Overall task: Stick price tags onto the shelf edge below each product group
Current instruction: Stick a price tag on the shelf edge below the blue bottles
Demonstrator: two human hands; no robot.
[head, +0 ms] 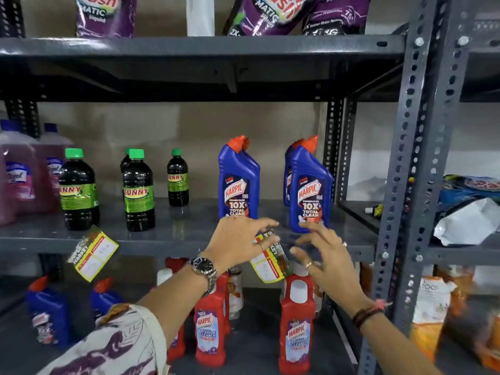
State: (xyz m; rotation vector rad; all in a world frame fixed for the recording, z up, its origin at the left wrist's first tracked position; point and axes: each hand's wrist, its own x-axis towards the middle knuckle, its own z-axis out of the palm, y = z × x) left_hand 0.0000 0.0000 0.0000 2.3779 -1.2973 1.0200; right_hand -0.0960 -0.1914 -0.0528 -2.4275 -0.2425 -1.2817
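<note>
A yellow and red price tag (269,262) hangs tilted at the grey shelf edge (167,244), below the blue Harpic bottles (239,182). My left hand (238,239) rests its fingers on the tag's top, pressing it against the edge. My right hand (322,253) hovers just right of the tag with fingers spread, holding nothing. A second price tag (93,254) is stuck crookedly on the same edge below the green-capped Sunny bottles (78,190).
Pink bottles (19,174) stand at the far left of the shelf. Red Harpic bottles (297,328) and blue ones (48,315) fill the shelf below. Purple pouches (105,14) sit above. A perforated upright (414,158) divides off a right bay with bags (468,209).
</note>
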